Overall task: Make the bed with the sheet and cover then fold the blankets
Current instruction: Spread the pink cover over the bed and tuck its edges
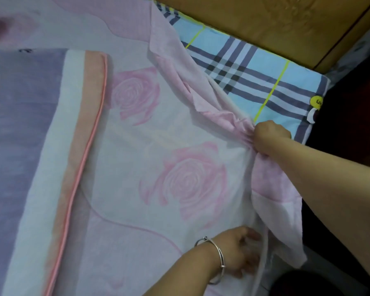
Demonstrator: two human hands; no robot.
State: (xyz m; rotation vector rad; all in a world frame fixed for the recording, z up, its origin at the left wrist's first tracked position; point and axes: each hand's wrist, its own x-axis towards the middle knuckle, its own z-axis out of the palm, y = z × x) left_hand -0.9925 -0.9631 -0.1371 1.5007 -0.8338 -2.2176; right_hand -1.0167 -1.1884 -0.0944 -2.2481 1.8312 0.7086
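Head view: the right hand (270, 137) clamps a bunched edge of the rose-print sheet (188, 180) near the bed's corner; the left hand (239, 255), fingers relaxed, presses it flat. Pulling evenly toward the plaid mattress cover (254, 67) should remove wrinkles.

Right hand (269, 138) fisted, arm outstretched, left hand (238, 252) low, fingers spread flat, bangle on wrist
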